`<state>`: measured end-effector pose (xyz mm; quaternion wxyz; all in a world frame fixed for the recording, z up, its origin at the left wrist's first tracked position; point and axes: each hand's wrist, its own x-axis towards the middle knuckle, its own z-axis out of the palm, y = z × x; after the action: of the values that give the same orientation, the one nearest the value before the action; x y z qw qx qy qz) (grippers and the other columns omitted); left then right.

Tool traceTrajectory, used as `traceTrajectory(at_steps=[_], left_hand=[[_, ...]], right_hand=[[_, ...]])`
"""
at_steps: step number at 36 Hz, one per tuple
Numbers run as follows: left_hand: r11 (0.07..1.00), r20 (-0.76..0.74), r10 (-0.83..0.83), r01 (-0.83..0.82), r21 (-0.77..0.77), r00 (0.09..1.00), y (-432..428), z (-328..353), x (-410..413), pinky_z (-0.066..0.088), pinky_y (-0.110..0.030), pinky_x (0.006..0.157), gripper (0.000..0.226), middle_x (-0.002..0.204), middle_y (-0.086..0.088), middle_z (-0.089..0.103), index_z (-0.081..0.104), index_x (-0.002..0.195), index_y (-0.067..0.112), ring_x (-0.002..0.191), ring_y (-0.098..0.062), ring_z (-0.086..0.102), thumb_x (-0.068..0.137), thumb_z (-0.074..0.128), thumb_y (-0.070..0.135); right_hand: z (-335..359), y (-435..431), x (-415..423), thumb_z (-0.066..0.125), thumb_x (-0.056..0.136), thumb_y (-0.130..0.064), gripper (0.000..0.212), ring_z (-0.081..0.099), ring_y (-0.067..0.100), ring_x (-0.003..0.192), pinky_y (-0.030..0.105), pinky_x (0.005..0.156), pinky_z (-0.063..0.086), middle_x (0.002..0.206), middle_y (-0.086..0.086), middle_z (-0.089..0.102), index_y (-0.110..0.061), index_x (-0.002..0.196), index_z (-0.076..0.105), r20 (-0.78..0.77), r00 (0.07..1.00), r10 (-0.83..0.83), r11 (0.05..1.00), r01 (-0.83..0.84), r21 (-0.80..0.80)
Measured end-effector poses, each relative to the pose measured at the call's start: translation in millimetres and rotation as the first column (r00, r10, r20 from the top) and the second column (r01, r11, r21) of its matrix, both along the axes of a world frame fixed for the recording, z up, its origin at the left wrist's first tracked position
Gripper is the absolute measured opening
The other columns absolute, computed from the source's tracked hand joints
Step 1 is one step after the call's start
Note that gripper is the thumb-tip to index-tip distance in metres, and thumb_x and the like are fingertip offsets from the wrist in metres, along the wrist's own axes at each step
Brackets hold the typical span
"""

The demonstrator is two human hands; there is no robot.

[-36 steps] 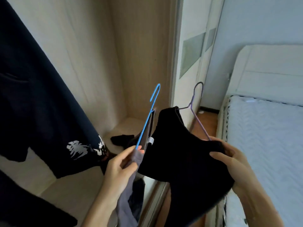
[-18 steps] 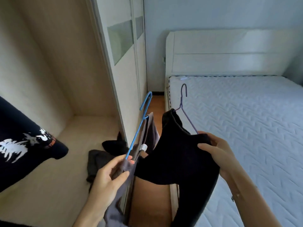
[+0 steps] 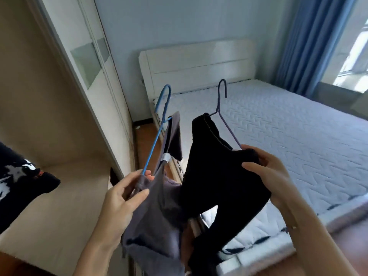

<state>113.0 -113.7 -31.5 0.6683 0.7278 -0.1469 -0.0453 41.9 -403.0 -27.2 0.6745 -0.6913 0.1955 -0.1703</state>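
Apparently carrying: left hand (image 3: 121, 198) pinches blue wire hanger (image 3: 159, 128) with grey garment (image 3: 157, 216); right hand (image 3: 266, 176) grips purple wire hanger (image 3: 225, 118) through black garment (image 3: 219, 176), keeping both off floor.

A bright blue hanger (image 3: 153, 149) bears a grey-purple garment (image 3: 157, 212); a lilac hanger (image 3: 230, 131) bears a plain black garment (image 3: 219, 176). The mattress (image 3: 298, 136) is white with quilted zigzags, the curtain (image 3: 308, 42) blue, the dark garment (image 3: 18, 182) white-printed

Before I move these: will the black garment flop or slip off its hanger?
Probably floppy: the black garment sags in folds below the right hand. Likely light; one hand carries it. Might slip, bunched along the thin hanger.
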Motion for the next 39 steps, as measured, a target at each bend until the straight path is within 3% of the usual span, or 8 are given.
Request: traceTrajectory(at_steps=[7,12,18,23,28,33,36,39], left_hand=[[0.992,-0.075,-0.117,0.12,0.049,0.99,21.4,-23.9,-91.4,0.052,-0.007,0.074,0.048,0.091,0.01,0.075,0.074,0.087,0.034,0.087,0.0,0.068,0.081,0.061,-0.011],[0.962,-0.1,-0.249,0.258,0.087,0.963,9.7,-17.6,-139.8,0.052,-0.008,0.073,0.044,0.094,0.007,0.076,0.074,0.091,0.029,0.093,-0.004,0.069,0.08,0.063,-0.011],[0.876,-0.079,-0.455,0.461,0.141,0.887,-37.1,4.5,-196.4,0.048,-0.002,0.07,0.065,0.086,0.013,0.076,0.074,0.076,0.047,0.083,0.005,0.069,0.078,0.062,-0.016],[0.835,-0.068,-0.534,0.538,0.115,0.843,-95.2,10.2,-242.6,0.047,-0.001,0.069,0.061,0.083,0.013,0.076,0.075,0.074,0.043,0.079,0.008,0.067,0.077,0.061,-0.017],[0.795,-0.127,-0.591,0.602,0.076,0.797,-171.3,-7.8,-305.5,0.05,-0.004,0.068,0.045,0.086,0.002,0.077,0.074,0.088,0.021,0.078,0.001,0.069,0.077,0.059,-0.02],[0.761,-0.156,-0.64,0.648,0.002,0.752,-267.1,-27.8,-362.8,0.051,-0.005,0.072,0.037,0.088,0.001,0.077,0.077,0.085,0.022,0.081,-0.001,0.07,0.067,0.073,-0.01],[0.716,-0.124,-0.691,0.698,0.02,0.712,-321.5,-26.4,-383.4,0.05,-0.006,0.077,0.053,0.086,0.006,0.076,0.076,0.079,0.036,0.084,0.0,0.069,0.075,0.065,-0.015],[0.661,-0.088,-0.742,0.747,0.066,0.665,-373.2,-19.4,-397.5,0.049,-0.005,0.079,0.051,0.09,0.005,0.076,0.077,0.081,0.032,0.086,-0.001,0.069,0.079,0.061,-0.016]], right_hand=[[-25.3,19.8,-142.7,0.059,0.082,0.006,0.042,0.068,-0.002,0.08,0.007,0.062,0.05,0.089,-0.015,0.075,-0.027,0.105,0.067,-0.041,0.988,-0.15,0.988,0.151,0.026],[-28.8,11.4,-233.4,0.058,0.081,0.008,0.043,0.067,0.018,0.091,0.021,0.077,0.056,0.103,0.005,0.073,-0.021,0.112,0.068,-0.081,0.957,-0.277,0.954,0.284,0.091],[-19.9,-20.6,-318.7,0.058,0.081,0.007,0.042,0.068,0.022,0.089,0.029,0.079,0.056,0.104,0.01,0.073,-0.019,0.112,0.068,-0.095,0.931,-0.354,0.923,0.364,0.127],[-15.2,-65.2,-397.4,0.058,0.081,0.007,0.04,0.07,0.019,0.079,0.022,0.065,0.059,0.097,0.009,0.074,-0.019,0.109,0.069,-0.059,0.907,-0.418,0.897,0.422,0.134],[-14.2,-126.1,-495.9,0.063,0.078,0.004,0.042,0.072,0.015,0.077,0.02,0.06,0.057,0.096,0.006,0.075,-0.022,0.109,0.07,-0.054,0.889,-0.455,0.882,0.458,0.11],[-14.1,-193.8,-582.9,0.082,0.047,-0.027,0.063,0.072,0.018,0.081,0.025,0.067,0.058,0.097,0.005,0.075,-0.026,0.108,0.07,-0.075,0.84,-0.537,0.836,0.542,0.081],[-11.7,-233.5,-618.0,0.074,0.064,-0.009,0.045,0.071,0.015,0.079,0.022,0.066,0.058,0.099,0.007,0.075,-0.024,0.106,0.071,-0.072,0.803,-0.592,0.799,0.596,0.082],[-3.5,-274.8,-643.9,0.067,0.071,0.0,0.042,0.071,0.013,0.078,0.02,0.065,0.057,0.099,0.005,0.075,-0.023,0.106,0.071,-0.077,0.783,-0.618,0.781,0.622,0.054]])
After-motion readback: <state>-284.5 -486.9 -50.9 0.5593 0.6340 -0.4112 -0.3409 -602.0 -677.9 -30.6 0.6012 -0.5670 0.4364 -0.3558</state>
